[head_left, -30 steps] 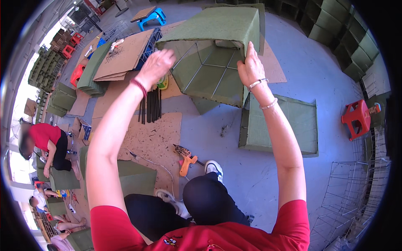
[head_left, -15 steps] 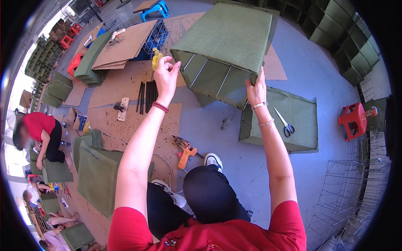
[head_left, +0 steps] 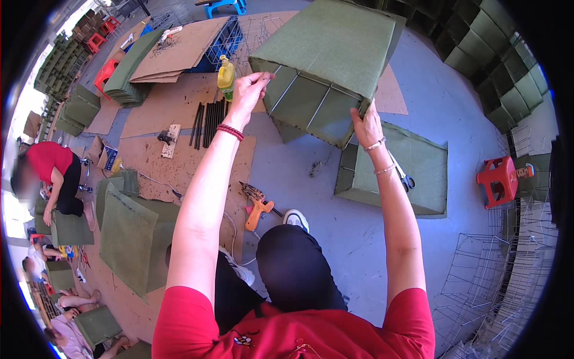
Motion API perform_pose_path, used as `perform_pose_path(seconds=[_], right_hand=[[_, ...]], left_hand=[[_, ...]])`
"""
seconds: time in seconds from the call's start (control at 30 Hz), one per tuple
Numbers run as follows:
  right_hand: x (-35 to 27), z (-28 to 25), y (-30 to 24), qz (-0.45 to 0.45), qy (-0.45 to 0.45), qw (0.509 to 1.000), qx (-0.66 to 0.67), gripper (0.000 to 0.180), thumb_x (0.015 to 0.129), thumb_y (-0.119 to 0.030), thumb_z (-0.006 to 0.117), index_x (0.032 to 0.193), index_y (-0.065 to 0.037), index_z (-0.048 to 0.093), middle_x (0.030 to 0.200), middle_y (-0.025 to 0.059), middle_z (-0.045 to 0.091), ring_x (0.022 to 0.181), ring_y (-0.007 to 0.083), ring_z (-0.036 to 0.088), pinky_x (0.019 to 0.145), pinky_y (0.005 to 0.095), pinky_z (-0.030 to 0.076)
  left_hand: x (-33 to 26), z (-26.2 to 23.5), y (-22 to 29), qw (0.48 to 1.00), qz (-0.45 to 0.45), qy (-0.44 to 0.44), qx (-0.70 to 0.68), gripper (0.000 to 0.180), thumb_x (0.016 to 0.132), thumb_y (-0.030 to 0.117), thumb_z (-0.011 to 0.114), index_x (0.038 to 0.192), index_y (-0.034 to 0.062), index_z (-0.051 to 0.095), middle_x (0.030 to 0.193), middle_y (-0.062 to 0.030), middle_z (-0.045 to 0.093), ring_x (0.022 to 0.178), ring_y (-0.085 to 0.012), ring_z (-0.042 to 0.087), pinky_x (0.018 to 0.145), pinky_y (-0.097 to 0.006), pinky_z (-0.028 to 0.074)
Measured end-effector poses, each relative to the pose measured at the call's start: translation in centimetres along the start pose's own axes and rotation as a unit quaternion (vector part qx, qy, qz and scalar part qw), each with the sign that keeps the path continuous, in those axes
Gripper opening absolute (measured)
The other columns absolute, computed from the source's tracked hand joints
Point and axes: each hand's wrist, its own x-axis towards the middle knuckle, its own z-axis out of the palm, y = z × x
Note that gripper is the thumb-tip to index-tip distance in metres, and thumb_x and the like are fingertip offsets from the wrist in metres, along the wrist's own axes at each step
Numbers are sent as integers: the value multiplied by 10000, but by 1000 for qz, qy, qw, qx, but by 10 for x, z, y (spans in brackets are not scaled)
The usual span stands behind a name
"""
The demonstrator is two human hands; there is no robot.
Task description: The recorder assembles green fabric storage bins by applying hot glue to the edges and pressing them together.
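Observation:
A green fabric-covered box (head_left: 326, 39) on a wire frame is raised in front of me, tilted, its open side with several bare wires turned toward me. My right hand (head_left: 368, 127) grips its lower right corner, thumb on the near edge. At the box's left corner, my left hand (head_left: 247, 96) has thumb and fingers pinched together; whatever is between them is too small to make out. Below my right forearm lies a second green box (head_left: 412, 149) on the floor, with black-handled scissors (head_left: 408, 181) on top, partly hidden by the arm.
An orange glue gun (head_left: 258, 214) lies by my foot. Black sticks (head_left: 209, 124) and a yellow bottle (head_left: 226, 78) are on cardboard (head_left: 149, 122). A red stool (head_left: 497, 181) and wire frames (head_left: 478, 269) stand right. Co-workers (head_left: 51, 173) sit at left.
My left hand has moved right to the box's left corner, and its fingers have gone from parted to pinched. The right hand keeps its hold. The view has shifted slightly.

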Motion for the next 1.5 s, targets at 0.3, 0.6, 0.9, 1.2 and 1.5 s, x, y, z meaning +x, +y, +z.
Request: perform_pose_path(seconds=[0.3, 0.6, 0.9, 1.2, 1.5], right_hand=[[-30, -28, 7, 72, -92, 988, 101, 824, 737, -245, 704, 1374, -43, 222, 1258, 191, 478, 1112, 280, 514, 863, 352, 450], [-138, -102, 150, 238, 24, 888, -392, 524, 801, -318, 615, 1200, -19, 454, 1195, 183, 505, 1064, 352, 508, 863, 436, 431], [-154, -81, 142, 176, -23, 864, -472, 344, 816, -252, 590, 1131, -120, 548, 1048, 129, 532, 996, 302, 506, 798, 417, 444], [-161, -107, 155, 111, -99, 884, -443, 357, 762, -3, 550, 1103, -110, 532, 915, 169, 540, 902, 333, 533, 758, 416, 450], [-150, -129, 147, 284, -181, 939, 65, 434, 730, 30, 571, 1138, -84, 480, 841, 81, 578, 744, 217, 613, 587, 311, 536]], left_hand=[[-3, -11, -6, 998, -16, -55, 5, 226, 881, 225, 548, 922, 28, 651, 776, 3, 602, 587, -57, 518, 533, -182, 413], [-4, 1, 6, 966, -30, -180, -186, 363, 897, 189, 524, 1214, 40, 429, 1149, -70, 554, 745, -68, 571, 619, -173, 469], [-12, 0, -9, 915, -67, -249, -310, 273, 902, 157, 517, 1121, -6, 528, 896, -68, 607, 775, -104, 585, 708, -216, 501], [-18, 1, -7, 939, -68, -223, -251, 202, 893, 191, 545, 1012, 35, 593, 709, 33, 554, 626, -26, 519, 580, -136, 446], [-27, -10, -11, 943, -78, -241, -214, 179, 887, 165, 551, 1001, 35, 597, 711, 34, 559, 630, -22, 521, 586, -149, 446]])
